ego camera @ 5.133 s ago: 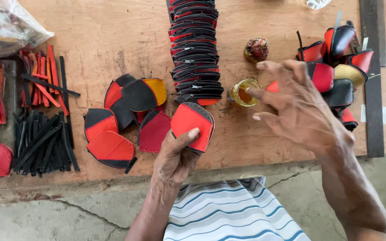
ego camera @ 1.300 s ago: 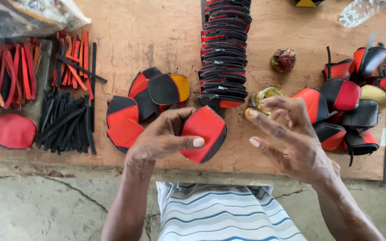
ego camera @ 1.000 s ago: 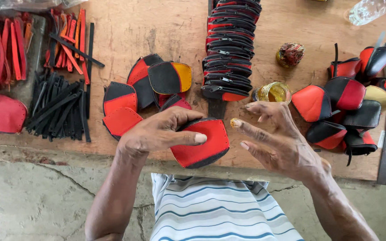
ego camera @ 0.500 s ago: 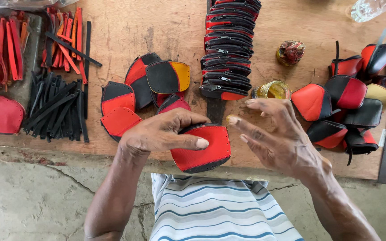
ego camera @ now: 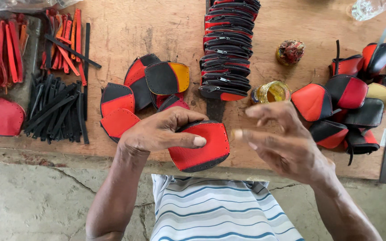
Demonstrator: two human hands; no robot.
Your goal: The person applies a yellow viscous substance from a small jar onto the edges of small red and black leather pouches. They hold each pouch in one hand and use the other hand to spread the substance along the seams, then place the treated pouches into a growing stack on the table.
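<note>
The left hand (ego camera: 159,134) is pinning a red, black-edged curved leather panel (ego camera: 200,146) under its thumb, steadying it, while the right hand (ego camera: 287,143) is hovering beside it, fingers spread and empty.

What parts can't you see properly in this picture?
- Back of the red leather piece: head view, the left hand covers its left edge.
- Right hand: fingertips blurred, so any glue on them is unclear.
- Clear bottle: cut off by the top edge.
- Glue jar contents: too small to tell.
</note>
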